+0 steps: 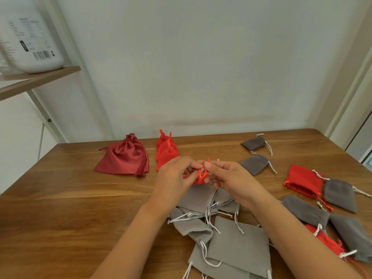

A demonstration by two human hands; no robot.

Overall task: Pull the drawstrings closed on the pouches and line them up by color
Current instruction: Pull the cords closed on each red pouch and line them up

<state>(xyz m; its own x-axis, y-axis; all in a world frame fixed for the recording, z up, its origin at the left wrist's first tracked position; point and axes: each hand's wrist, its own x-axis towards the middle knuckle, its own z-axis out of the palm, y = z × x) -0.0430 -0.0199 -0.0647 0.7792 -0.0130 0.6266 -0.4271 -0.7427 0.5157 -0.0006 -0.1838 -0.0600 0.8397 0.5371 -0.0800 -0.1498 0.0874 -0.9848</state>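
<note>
Grey pouches (237, 244) heaped up front; just past them, red pouch (198, 181) between left grip (173, 178) and right grip (227, 178), both pinching its cords (201, 173).

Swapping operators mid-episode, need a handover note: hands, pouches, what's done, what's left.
Hands: left hand and right hand both pinch the small red pouch and its cord, held above the table.
Done: dark red satin pouch, bright red stack and two dark grey pouches lie cinched along the back.
Left: finish this one, then the light grey pile at the front and the mixed red and dark grey heap on the right, which look uncinched.
</note>
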